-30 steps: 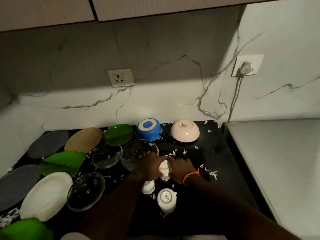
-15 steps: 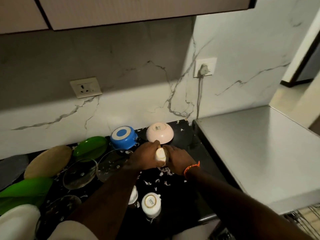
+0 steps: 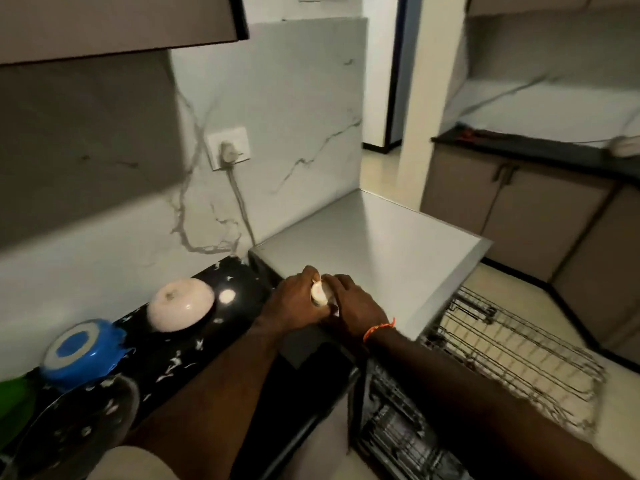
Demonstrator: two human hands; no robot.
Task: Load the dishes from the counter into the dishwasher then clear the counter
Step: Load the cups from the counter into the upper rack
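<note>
Both hands hold a small cream cup (image 3: 319, 292) between them, above the front left corner of the grey dishwasher top (image 3: 374, 251). My left hand (image 3: 294, 299) grips its left side and my right hand (image 3: 349, 304), with an orange wrist band, grips its right side. Most of the cup is hidden by fingers. The dishwasher's wire rack (image 3: 512, 355) is pulled out at the lower right. On the black speckled counter (image 3: 194, 355) sit an upturned pink bowl (image 3: 180, 308), an upturned blue bowl (image 3: 83, 351) and a glass bowl (image 3: 76, 424).
A green dish (image 3: 14, 400) shows at the left edge. A plug and cord (image 3: 230, 157) hang on the marble wall. An upper cabinet (image 3: 117, 22) overhangs the counter. Another dark counter with cabinets (image 3: 540, 157) stands across the floor at right.
Both hands lifted the cup off the counter and carried it right, to over the dishwasher's corner. My view swung right, revealing the pulled-out rack and losing the plates at left.
</note>
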